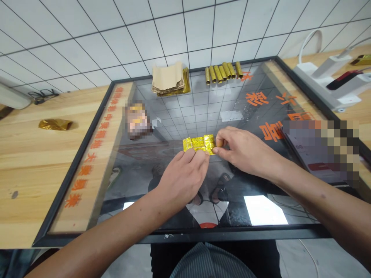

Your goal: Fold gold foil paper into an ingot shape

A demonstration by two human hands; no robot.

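Note:
A small piece of gold foil paper [198, 141] lies on the glass tabletop in front of me, its ends folded inward into flaps. Curled over its near edge are the fingers of my left hand [185, 172], which is closed and hides that edge. My right hand [240, 148] is closed at the paper's right end, with thumb and index finger pinched there. Behind, near the wall, several rolled gold foil tubes [224, 72] stand in a row. Left of them rests a stack of foil-backed brown paper sheets [168, 77].
A blurred-out small box [137, 120] sits left on the glass. At the right lie a phone [313, 152] and a white power strip [321, 87] with plugs. A gold foil piece [55, 124] and dark glasses [43, 95] are on the wooden table [26, 162]. A black frame [191, 234] borders the glass.

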